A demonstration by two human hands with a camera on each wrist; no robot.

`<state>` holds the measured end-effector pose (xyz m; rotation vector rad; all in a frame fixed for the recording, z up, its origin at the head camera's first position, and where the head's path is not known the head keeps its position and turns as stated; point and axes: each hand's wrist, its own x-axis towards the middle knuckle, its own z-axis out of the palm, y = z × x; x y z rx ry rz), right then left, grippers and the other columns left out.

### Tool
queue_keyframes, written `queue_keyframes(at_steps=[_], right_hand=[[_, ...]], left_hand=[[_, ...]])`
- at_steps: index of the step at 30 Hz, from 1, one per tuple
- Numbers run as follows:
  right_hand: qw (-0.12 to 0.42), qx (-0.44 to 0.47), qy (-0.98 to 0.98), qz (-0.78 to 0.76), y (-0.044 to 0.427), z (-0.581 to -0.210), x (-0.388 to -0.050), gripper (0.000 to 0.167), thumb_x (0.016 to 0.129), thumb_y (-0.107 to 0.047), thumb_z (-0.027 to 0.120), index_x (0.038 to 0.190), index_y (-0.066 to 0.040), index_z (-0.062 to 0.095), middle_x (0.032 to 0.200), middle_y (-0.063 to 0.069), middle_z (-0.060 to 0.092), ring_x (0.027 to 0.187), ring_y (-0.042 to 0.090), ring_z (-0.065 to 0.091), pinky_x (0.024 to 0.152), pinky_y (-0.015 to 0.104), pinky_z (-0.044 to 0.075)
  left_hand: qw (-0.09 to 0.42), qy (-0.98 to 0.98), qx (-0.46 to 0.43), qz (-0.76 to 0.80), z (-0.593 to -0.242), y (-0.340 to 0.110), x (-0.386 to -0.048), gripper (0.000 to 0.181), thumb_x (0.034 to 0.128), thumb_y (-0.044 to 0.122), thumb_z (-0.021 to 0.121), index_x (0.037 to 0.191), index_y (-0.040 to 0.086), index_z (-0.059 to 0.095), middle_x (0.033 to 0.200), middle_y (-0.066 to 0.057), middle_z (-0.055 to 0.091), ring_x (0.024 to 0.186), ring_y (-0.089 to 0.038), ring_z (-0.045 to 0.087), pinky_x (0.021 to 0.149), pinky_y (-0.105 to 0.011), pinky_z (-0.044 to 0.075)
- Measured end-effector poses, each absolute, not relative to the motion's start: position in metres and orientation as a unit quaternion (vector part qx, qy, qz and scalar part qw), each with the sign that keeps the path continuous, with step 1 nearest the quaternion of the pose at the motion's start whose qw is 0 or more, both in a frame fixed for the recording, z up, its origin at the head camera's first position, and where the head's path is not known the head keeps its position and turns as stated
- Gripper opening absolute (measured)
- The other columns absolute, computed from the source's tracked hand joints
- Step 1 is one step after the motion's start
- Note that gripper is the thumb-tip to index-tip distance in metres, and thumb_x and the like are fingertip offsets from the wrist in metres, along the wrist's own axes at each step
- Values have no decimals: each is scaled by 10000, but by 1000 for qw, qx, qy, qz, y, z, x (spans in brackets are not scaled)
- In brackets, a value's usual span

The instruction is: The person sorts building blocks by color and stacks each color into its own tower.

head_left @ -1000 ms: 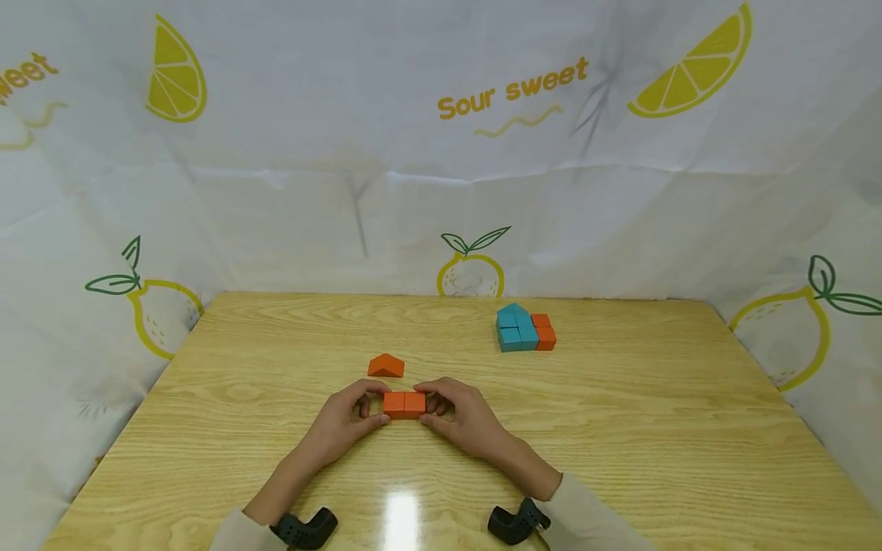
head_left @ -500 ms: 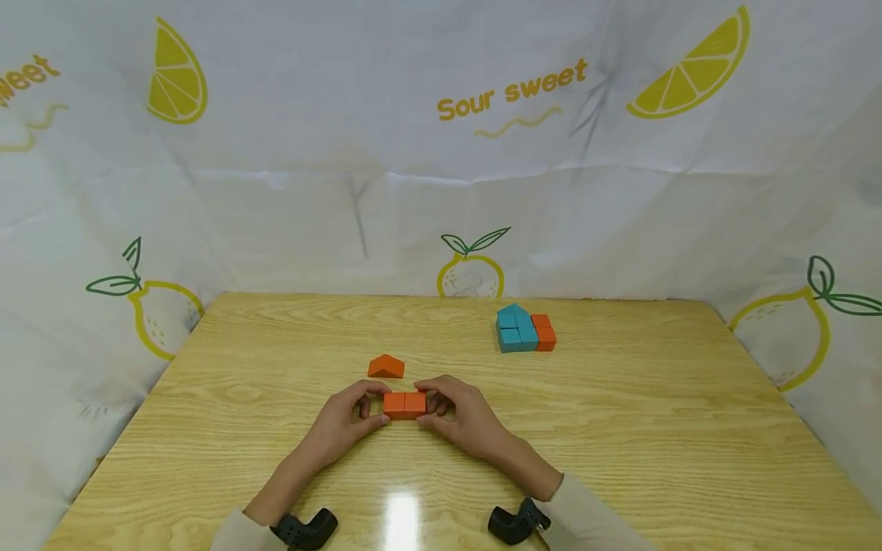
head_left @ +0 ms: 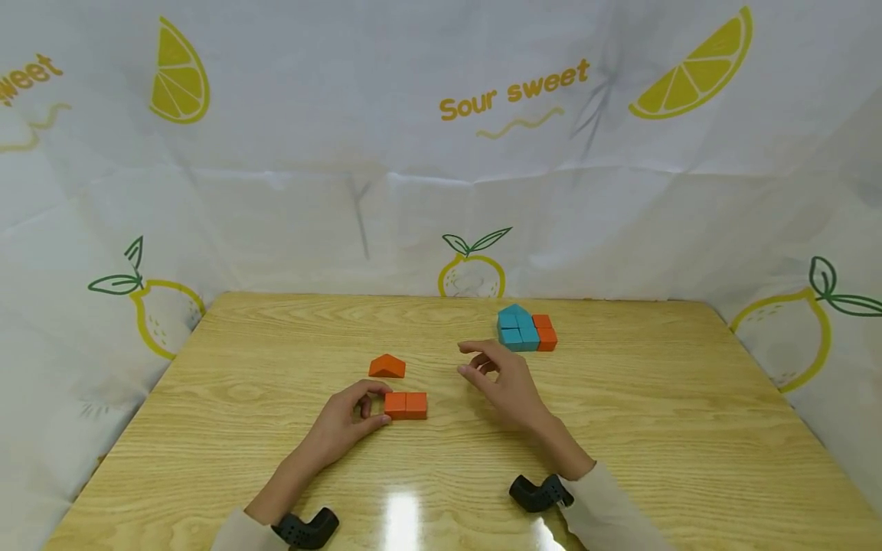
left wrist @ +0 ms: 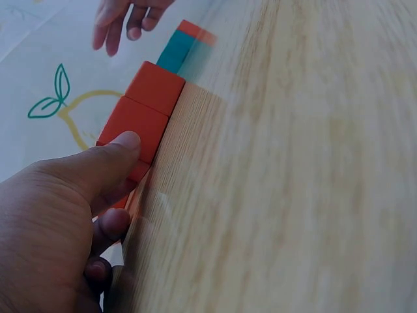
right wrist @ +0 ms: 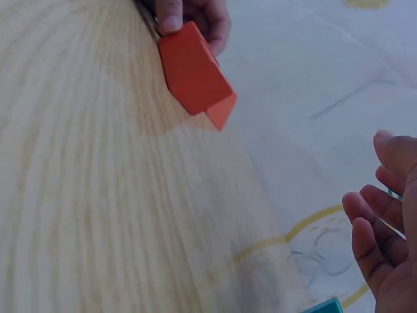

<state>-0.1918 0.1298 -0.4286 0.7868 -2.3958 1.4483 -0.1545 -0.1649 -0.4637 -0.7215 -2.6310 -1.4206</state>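
Note:
Two orange cube blocks point(head_left: 405, 405) stand side by side, touching, on the table. My left hand point(head_left: 342, 419) pinches the left one between thumb and forefinger; in the left wrist view the thumb presses the face of that orange block point(left wrist: 135, 124). To the right, my right hand point(head_left: 508, 386) holds nothing and hovers just in front of the blue blocks point(head_left: 515, 334), its fingers loosely bent. In the right wrist view its fingers point(right wrist: 371, 251) are apart from any block. Just behind the two cubes lies an orange roof-shaped block point(head_left: 387, 366).
At the back right, the blue blocks form a house shape with a pointed top. Two orange cubes point(head_left: 544, 334) sit against their right side. The wooden table point(head_left: 654, 428) ends at a white lemon-print cloth point(head_left: 331, 207) along the back and sides.
My right hand has let go of the right orange cube and moved right and away from me, toward the blue blocks. The left hand and the two cubes stay where they were.

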Motion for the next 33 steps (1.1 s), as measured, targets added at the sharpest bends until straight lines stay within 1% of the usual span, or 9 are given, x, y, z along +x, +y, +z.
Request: queue_keyframes(at_steps=[2,5,9,13,18,23,29,33], right_hand=[[139,260,-820,491,137,-423,-194,323,896,-102,681,1216,-82,635,1092,100,642,856,183,618,724,322,522],[167,245,-823,485,146,-408,-194,295,891,-49,675,1184,-34,642,1042,101,650,836,231,622,701,348,524],[187,213,-827,485,162,-394,-194,283,878,6,670,1158,34,636,1019,163,641,833,299,617,705,354,523],[200,174,-840,473,184,-407,-206,299,890,-59,681,1182,-6,641,1047,169,632,852,269,600,715,283,497],[199,152,-853,457,206,-423,-218,329,906,-146,680,1218,-50,637,1064,150,631,857,224,599,723,251,481],[188,114,-857,466,219,-428,-220,357,910,-229,679,1223,-62,635,1084,136,632,846,202,599,684,205,466],[179,106,-863,461,227,-434,-221,389,919,-230,668,1252,-38,607,1165,171,582,889,239,572,687,180,448],[184,100,-871,445,231,-440,-223,404,907,-228,683,1255,-41,603,1158,159,568,855,231,562,671,187,448]], left_hand=[[36,-855,-236,-461,-464,-165,-155,359,835,170,749,1162,189,605,765,61,504,675,-93,454,607,-262,407],[40,-855,-236,-460,-465,-165,-155,355,834,168,750,1158,191,608,760,65,501,671,-87,452,604,-259,404],[45,-855,-239,-459,-466,-166,-156,351,836,164,748,1157,190,607,755,68,497,668,-84,451,604,-260,401],[45,-854,-242,-459,-467,-166,-156,357,836,167,748,1163,188,606,757,67,501,669,-88,454,606,-265,405],[33,-856,-234,-460,-465,-166,-156,363,836,175,749,1166,213,600,761,67,503,676,-94,460,616,-261,408],[27,-857,-231,-460,-464,-166,-155,362,842,182,746,1170,209,598,769,67,506,686,-99,466,630,-265,413],[26,-856,-230,-463,-463,-166,-154,360,839,188,748,1166,212,600,772,70,509,686,-102,468,629,-264,414],[29,-854,-231,-465,-464,-166,-155,359,834,195,753,1160,215,602,767,70,506,686,-101,470,631,-262,416]])
